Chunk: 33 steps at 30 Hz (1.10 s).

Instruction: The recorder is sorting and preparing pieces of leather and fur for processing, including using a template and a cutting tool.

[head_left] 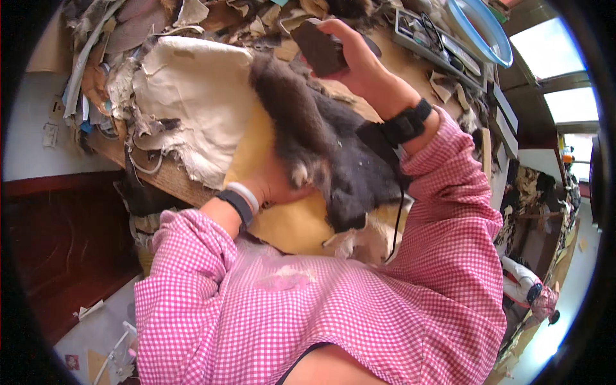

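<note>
My right hand (362, 67), raised at the upper middle, grips a dark flat block (324, 48). My left hand (269, 183) is at the middle, partly under a brown fur piece (285, 96), its fingers mostly hidden. The fur lies over a black hide piece (359, 179) and a yellow sheet (285, 228). A cream hide (186, 102) with ragged edges lies to their left. A thin black cord hangs below my right wrist.
The wooden table (160, 179) holds piled scraps (119, 32), a grey tray of tools (436, 48) and a blue basin (484, 32). At the lower right another person (532, 289) bends among more hides. Windows (545, 45) are at the right.
</note>
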Each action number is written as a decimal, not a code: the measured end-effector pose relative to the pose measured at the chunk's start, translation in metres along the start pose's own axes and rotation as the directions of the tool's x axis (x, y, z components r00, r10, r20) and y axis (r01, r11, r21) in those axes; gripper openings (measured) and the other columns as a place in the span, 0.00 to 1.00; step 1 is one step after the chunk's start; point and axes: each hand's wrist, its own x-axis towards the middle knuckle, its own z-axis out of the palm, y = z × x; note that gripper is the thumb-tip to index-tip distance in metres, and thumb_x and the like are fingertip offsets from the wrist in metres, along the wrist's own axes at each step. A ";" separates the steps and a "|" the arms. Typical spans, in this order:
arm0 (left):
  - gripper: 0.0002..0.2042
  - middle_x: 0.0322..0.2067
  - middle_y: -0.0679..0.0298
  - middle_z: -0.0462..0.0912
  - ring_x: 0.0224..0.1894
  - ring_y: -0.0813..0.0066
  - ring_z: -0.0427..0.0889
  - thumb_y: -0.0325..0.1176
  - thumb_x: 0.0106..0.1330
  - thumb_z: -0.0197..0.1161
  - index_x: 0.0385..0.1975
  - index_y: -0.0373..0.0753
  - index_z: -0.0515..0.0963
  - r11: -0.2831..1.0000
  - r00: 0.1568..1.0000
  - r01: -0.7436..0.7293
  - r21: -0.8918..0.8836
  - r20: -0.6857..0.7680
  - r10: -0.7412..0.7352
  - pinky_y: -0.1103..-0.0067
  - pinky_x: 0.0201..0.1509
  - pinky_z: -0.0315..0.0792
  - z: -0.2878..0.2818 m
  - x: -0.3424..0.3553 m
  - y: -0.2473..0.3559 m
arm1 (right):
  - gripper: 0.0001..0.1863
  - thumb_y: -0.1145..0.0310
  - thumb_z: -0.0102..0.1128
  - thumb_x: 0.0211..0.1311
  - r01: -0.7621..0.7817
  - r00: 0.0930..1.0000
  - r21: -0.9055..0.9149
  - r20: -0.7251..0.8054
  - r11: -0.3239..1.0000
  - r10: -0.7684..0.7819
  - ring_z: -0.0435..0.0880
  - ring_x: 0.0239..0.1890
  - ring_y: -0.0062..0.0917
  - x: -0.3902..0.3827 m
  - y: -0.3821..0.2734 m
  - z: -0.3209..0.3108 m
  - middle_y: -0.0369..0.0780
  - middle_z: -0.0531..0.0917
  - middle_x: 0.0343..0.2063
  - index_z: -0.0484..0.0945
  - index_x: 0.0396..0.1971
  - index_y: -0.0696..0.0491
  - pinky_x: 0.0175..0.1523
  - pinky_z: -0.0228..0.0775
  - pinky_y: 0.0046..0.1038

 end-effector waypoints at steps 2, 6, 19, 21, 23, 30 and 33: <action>0.44 0.63 0.48 0.63 0.67 0.48 0.55 0.69 0.55 0.49 0.63 0.39 0.61 0.996 0.995 -0.081 -0.041 -0.061 0.079 0.61 0.72 0.37 0.000 0.004 -0.003 | 0.21 0.54 0.47 0.64 -0.071 0.996 0.172 0.055 0.982 0.063 0.81 0.33 0.25 -0.037 0.014 0.001 0.42 0.82 0.32 0.74 0.45 0.55 0.39 0.75 0.27; 0.41 0.63 0.52 0.62 0.67 0.53 0.56 0.67 0.56 0.49 0.64 0.42 0.61 0.994 0.993 -0.090 0.062 -0.076 0.095 0.61 0.71 0.40 -0.009 0.003 0.003 | 0.17 0.55 0.47 0.65 -0.064 0.985 -0.012 0.162 0.998 0.065 0.76 0.35 0.20 -0.114 0.063 0.009 0.37 0.79 0.31 0.75 0.34 0.55 0.41 0.70 0.26; 0.27 0.58 0.54 0.71 0.61 0.55 0.66 0.51 0.56 0.55 0.55 0.46 0.72 0.987 0.997 -0.080 0.141 0.022 0.078 0.64 0.68 0.53 -0.006 0.001 -0.003 | 0.42 0.52 0.66 0.49 0.508 0.860 -0.736 0.408 0.447 -0.307 0.69 0.47 0.43 -0.170 0.160 0.031 0.51 0.70 0.42 0.62 0.59 0.60 0.55 0.61 0.37; 0.26 0.57 0.54 0.71 0.61 0.55 0.67 0.50 0.57 0.55 0.55 0.46 0.72 0.978 0.988 -0.124 0.167 -0.066 0.137 0.64 0.67 0.54 -0.003 0.001 -0.004 | 0.44 0.54 0.69 0.44 0.483 0.871 -0.797 0.393 0.363 -0.296 0.68 0.49 0.43 -0.173 0.162 0.031 0.50 0.69 0.43 0.61 0.59 0.60 0.57 0.60 0.37; 0.25 0.57 0.53 0.72 0.60 0.55 0.67 0.48 0.57 0.55 0.54 0.46 0.72 0.968 0.970 -0.159 0.196 -0.152 0.190 0.64 0.67 0.54 0.000 0.001 -0.003 | 0.45 0.55 0.70 0.40 0.486 0.861 -0.822 0.392 0.298 -0.323 0.68 0.48 0.44 -0.175 0.164 0.031 0.50 0.69 0.43 0.61 0.58 0.60 0.56 0.60 0.38; 0.20 0.53 0.51 0.74 0.55 0.51 0.71 0.35 0.59 0.54 0.52 0.41 0.73 0.942 0.898 -0.325 -0.082 -0.339 0.280 0.66 0.61 0.63 0.002 0.010 -0.012 | 0.46 0.57 0.72 0.34 0.370 0.887 -0.926 0.330 0.071 -0.322 0.69 0.47 0.42 -0.178 0.161 0.028 0.49 0.71 0.42 0.64 0.56 0.63 0.54 0.62 0.37; 0.18 0.52 0.49 0.74 0.54 0.49 0.71 0.31 0.60 0.53 0.51 0.37 0.73 0.931 0.893 -0.303 -0.203 -0.402 0.203 0.66 0.59 0.66 -0.003 0.010 -0.008 | 0.45 0.56 0.72 0.34 0.314 0.897 -0.950 0.298 -0.006 -0.328 0.70 0.48 0.41 -0.169 0.157 0.027 0.48 0.72 0.41 0.65 0.53 0.64 0.54 0.64 0.37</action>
